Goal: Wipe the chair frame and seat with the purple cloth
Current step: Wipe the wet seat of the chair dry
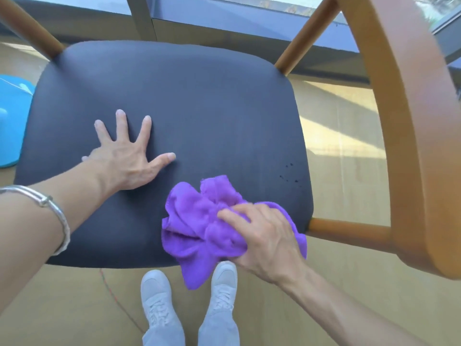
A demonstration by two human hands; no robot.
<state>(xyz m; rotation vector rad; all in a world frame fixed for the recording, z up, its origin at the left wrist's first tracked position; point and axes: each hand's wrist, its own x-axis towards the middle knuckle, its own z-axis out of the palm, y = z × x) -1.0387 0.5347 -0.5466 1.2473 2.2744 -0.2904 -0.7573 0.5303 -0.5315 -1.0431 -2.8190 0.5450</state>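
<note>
Right hand (264, 236) bunching the purple cloth (199, 228) at the near right corner of the dark seat (199, 108), one tail dangling past the front edge. Soft, light, floppy stuff (best gathered in a wad, palm on top). Left hand (124, 158) splayed flat, holding nothing, bracing the seat. Plenty of bare padding ahead; wooden frame (404, 146) crowding the right, dark specks (289, 173) nearby.

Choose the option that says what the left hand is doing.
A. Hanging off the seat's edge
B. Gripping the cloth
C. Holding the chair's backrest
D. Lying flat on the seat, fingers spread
D: the left hand lies palm-down with fingers spread on the dark seat, while the right hand holds the cloth.
</note>
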